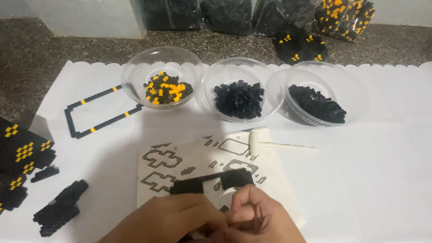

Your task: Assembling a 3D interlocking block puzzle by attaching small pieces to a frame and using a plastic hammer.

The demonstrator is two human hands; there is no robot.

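Both hands meet at the bottom centre over a printed instruction sheet. My left hand and my right hand together hold a flat black brick assembly with a rectangular gap in its middle. The assembly sits just above my fingers, over the sheet. A small white hammer tool lies on the sheet's upper right corner.
Three clear bowls stand in a row: black and yellow bricks, black bricks, more black bricks. A thin black rectangular frame lies at left. Built black-and-yellow pieces and loose black chunks sit far left. Bags of bricks line the back.
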